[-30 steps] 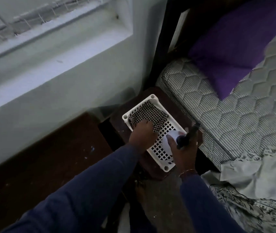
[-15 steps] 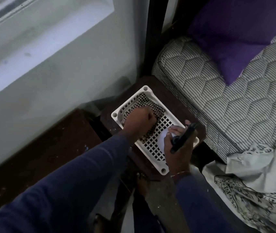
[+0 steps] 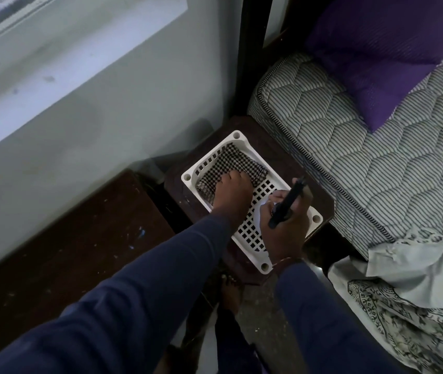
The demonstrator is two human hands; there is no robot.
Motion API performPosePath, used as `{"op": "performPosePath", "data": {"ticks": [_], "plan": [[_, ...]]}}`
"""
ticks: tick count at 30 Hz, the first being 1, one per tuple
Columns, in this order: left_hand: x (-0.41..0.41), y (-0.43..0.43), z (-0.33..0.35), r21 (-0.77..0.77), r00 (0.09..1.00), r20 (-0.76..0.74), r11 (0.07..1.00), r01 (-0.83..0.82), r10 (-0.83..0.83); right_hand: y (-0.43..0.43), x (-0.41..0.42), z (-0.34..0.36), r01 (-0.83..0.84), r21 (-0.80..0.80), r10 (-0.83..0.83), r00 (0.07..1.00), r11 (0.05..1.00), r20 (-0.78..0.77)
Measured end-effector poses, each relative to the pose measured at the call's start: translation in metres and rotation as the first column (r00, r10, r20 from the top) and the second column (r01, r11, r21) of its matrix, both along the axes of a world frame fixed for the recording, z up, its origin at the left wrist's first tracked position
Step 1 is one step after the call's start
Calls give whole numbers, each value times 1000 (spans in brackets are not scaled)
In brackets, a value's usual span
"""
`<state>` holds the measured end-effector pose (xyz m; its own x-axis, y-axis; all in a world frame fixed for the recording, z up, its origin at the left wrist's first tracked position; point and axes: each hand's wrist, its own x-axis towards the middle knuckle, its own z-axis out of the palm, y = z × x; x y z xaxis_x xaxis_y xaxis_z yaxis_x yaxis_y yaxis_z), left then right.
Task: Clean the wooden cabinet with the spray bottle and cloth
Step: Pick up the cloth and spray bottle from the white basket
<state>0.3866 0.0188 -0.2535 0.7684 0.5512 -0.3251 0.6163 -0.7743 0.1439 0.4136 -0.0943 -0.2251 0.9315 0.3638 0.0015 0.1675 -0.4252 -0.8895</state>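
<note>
A white perforated basket sits on a small dark wooden stand beside the bed. A black-and-white checkered cloth lies bunched in the basket's far end. My left hand is on the cloth, fingers curled down into it. My right hand grips a spray bottle over the basket's near right part; the black nozzle points away from me and the white body is mostly hidden by my fingers. A larger dark wooden cabinet top, speckled with pale marks, lies to the left.
A pale wall rises behind the cabinet and stand. At right are a striped quilted mattress, a purple pillow and a patterned sheet hanging off it. A dark bed post stands behind the stand. My bare foot is on the floor.
My left hand has slid further onto the cloth and closed on it. My right hand with the bottle has stayed over the basket's near end. My head has tilted downward.
</note>
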Motion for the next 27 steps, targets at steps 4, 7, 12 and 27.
{"op": "performPosePath", "data": {"ticks": [4,7,12,27], "plan": [[-2,10,14,-52,999,34,998,30,-29,5,-1,3,-40,-119,52,994,992,94],[-9,31,35,-315,958,112,924,-217,263,8,-1,9,-90,-206,105,992,974,63],[-67,70,79,-901,491,102,290,-323,865,44,-11,50,-299,-252,304,953,920,-23],[-322,214,259,-959,-337,269,220,-177,902,299,-224,202,-840,-260,876,428,476,220]]}}
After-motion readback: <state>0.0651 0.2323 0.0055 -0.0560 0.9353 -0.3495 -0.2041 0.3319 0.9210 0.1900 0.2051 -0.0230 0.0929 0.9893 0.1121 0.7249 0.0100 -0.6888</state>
